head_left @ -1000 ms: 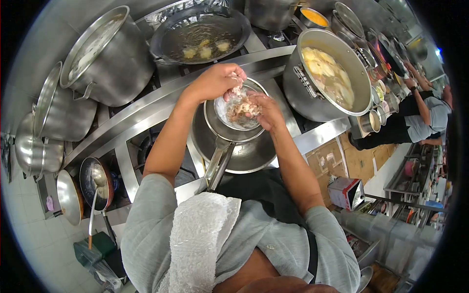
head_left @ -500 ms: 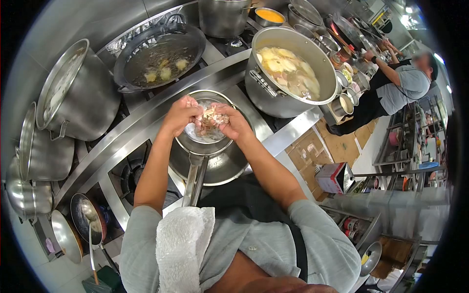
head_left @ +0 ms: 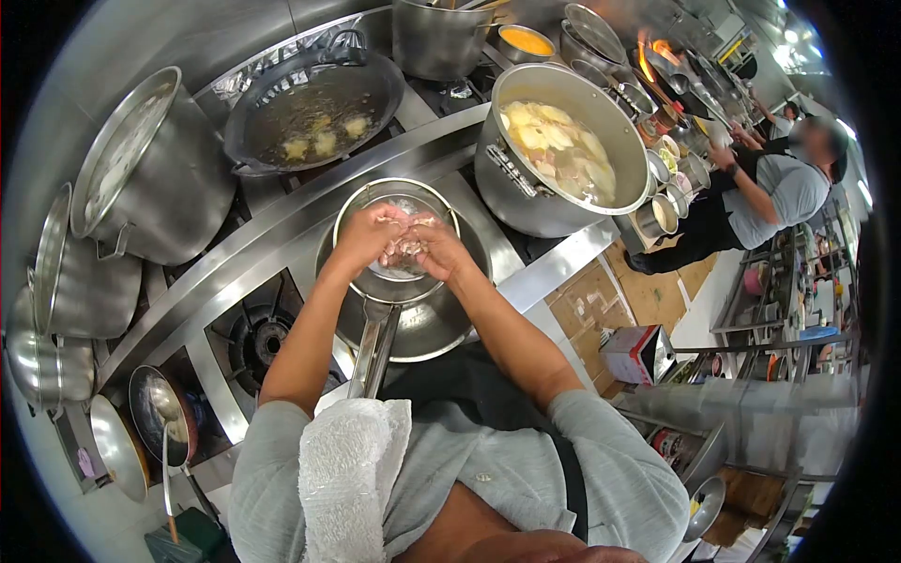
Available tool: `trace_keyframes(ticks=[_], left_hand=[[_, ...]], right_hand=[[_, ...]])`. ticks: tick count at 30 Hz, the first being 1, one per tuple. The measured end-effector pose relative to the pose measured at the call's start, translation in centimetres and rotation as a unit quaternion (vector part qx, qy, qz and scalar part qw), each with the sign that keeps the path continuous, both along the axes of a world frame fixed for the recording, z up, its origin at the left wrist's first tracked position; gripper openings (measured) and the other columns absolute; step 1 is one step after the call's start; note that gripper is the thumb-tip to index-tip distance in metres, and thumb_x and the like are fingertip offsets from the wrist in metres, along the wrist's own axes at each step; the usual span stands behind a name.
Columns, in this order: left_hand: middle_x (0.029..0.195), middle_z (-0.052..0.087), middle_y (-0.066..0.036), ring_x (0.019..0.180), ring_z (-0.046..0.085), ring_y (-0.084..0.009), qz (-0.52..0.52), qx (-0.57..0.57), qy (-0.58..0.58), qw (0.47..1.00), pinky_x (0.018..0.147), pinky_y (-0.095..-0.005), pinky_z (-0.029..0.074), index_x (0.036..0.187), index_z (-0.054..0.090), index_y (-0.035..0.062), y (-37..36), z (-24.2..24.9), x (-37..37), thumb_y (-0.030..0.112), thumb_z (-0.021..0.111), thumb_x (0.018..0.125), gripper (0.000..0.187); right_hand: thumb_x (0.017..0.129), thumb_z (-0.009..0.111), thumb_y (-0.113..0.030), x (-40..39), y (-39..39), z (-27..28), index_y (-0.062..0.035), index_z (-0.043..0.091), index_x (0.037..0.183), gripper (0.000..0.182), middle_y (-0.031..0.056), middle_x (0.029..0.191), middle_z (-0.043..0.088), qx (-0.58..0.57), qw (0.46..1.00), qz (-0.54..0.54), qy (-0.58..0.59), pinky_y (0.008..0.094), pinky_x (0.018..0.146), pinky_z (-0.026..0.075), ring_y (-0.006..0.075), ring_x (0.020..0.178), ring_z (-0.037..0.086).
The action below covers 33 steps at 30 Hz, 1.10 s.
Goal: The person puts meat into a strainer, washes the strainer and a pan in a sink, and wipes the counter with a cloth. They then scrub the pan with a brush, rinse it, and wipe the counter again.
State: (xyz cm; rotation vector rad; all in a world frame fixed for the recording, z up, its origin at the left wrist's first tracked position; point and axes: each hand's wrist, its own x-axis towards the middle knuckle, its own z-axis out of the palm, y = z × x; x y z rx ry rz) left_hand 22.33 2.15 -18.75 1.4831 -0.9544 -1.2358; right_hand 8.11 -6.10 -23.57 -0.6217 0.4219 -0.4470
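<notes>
Over a small metal pan (head_left: 349, 211) with a long handle, my left hand (head_left: 374, 235) and my right hand (head_left: 437, 246) are pressed close together. Both are closed around a lump of pale, pinkish wet food (head_left: 404, 248). Clear wrap or liquid seems to lie beneath it in the pan; which one I cannot tell. The small pan rests in a wider metal pan (head_left: 441, 328), and their handles point toward me. Behind my hands, several battered pieces (head_left: 325, 143) fry in a dark wok (head_left: 246, 122).
A large pot (head_left: 511, 192) of pale pieces in liquid stands right of my hands. Steel pots (head_left: 178, 178) line the left side. A bare burner (head_left: 263, 340) sits left of my forearm. At the far right a co-worker (head_left: 779, 188) stands near flames (head_left: 645, 58).
My hands have come closer together and lower into the pan, covering more of the food. Flames now show near the co-worker, whose arms have shifted. The view has moved slightly.
</notes>
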Motion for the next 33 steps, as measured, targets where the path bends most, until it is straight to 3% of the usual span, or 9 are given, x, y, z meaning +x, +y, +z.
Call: trace_keyframes(ticks=[4,9,16,20,22,26,28,30,33], left_hand=[[0.071,0.057,-0.001,0.05,0.048,-0.0069,-0.021,-0.006,-0.107,0.994,0.039,-0.0224,0.037,0.104,0.058,0.0004,0.2,0.2,0.3,0.009,0.055,0.087,0.019],[0.09,0.061,-0.01,0.065,0.057,-0.0135,0.017,-0.121,0.304,0.945,0.051,-0.0283,0.045,0.091,0.055,0.0016,0.3,0.8,3.9,0.013,0.054,0.09,0.011],[0.107,0.06,-0.021,0.089,0.065,-0.0235,0.023,-0.205,0.362,0.909,0.079,-0.0353,0.057,0.093,0.053,0.001,-0.5,6.3,6.9,0.005,0.058,0.086,0.01],[0.071,0.058,-0.002,0.052,0.052,-0.006,0.068,-0.233,0.266,0.933,0.039,-0.0192,0.043,0.096,0.055,0.0028,-1.9,8.2,10.3,0.016,0.062,0.086,0.018],[0.064,0.049,0.003,0.049,0.042,-0.0032,0.12,-0.227,0.158,0.953,0.037,-0.0176,0.03,0.095,0.056,0.0034,-2.6,9.0,11.9,0.029,0.063,0.086,0.027],[0.062,0.043,0.004,0.051,0.039,-0.0057,0.198,-0.112,-0.089,0.97,0.049,-0.0224,0.034,0.091,0.057,0.004,-5.0,9.7,15.3,0.055,0.049,0.087,0.052],[0.063,0.046,-0.001,0.056,0.045,-0.0123,0.215,-0.141,-0.246,0.935,0.058,-0.0276,0.038,0.09,0.056,0.0029,-7.2,6.8,19.2,0.051,0.043,0.09,0.05],[0.077,0.063,-0.014,0.081,0.059,-0.0321,0.208,-0.042,-0.462,0.861,0.075,-0.0388,0.043,0.093,0.056,-0.0003,-8.0,5.1,22.1,0.036,0.037,0.089,0.041],[0.092,0.064,-0.021,0.097,0.058,-0.035,0.185,0.02,-0.616,0.766,0.084,-0.0437,0.043,0.09,0.06,0.0016,-9.6,0.6,27.2,0.035,0.041,0.086,0.039]], right_hand=[[0.077,0.061,-0.001,-0.2,-0.3,-1.0,-0.0015,0.051,0.103,0.028,0.0124,0.092,0.06,-0.006,0.998,-0.059,0.0,0.0323,0.071,0.053,0.0223,0.082,0.062],[0.079,0.059,-0.001,-0.6,-0.7,1.0,0.0079,0.046,0.117,0.04,0.0222,0.114,0.055,0.112,0.991,-0.014,-0.078,0.034,0.082,0.051,0.0287,0.101,0.058],[0.078,0.058,0.002,-0.4,0.2,1.6,0.0158,0.036,0.123,0.053,0.0343,0.13,0.038,0.138,0.981,0.044,-0.127,0.0298,0.081,0.056,0.032,0.107,0.055],[0.08,0.057,0.001,-0.3,0.5,1.9,0.0115,0.041,0.12,0.045,0.0269,0.124,0.046,0.148,0.979,0.064,-0.121,0.0305,0.077,0.057,0.0294,0.102,0.058],[0.08,0.059,-0.001,-0.5,-0.4,0.1,0.005,0.047,0.115,0.037,0.0202,0.118,0.053,0.172,0.97,0.099,-0.14,0.0307,0.077,0.056,0.028,0.1,0.059],[0.084,0.061,-0.015,-0.2,0.8,1.5,-0.0027,0.057,0.106,0.026,0.0123,0.098,0.061,0.131,0.986,0.05,-0.085,0.0379,0.077,0.052,0.025,0.088,0.061],[0.084,0.058,-0.009,-0.4,0.6,1.9,-0.0016,0.056,0.107,0.024,0.0149,0.099,0.061,0.2,0.968,0.088,-0.122,0.0375,0.076,0.052,0.025,0.092,0.06],[0.083,0.056,-0.002,-0.5,0.4,2.6,-0.0007,0.055,0.108,0.025,0.0163,0.1,0.06,0.21,0.963,0.101,-0.135,0.0395,0.079,0.052,0.0265,0.095,0.06],[0.08,0.052,0.006,-0.5,0.7,2.7,0.0003,0.053,0.109,0.03,0.0177,0.103,0.059,0.153,0.978,0.092,-0.109,0.0425,0.085,0.051,0.0293,0.1,0.058]])
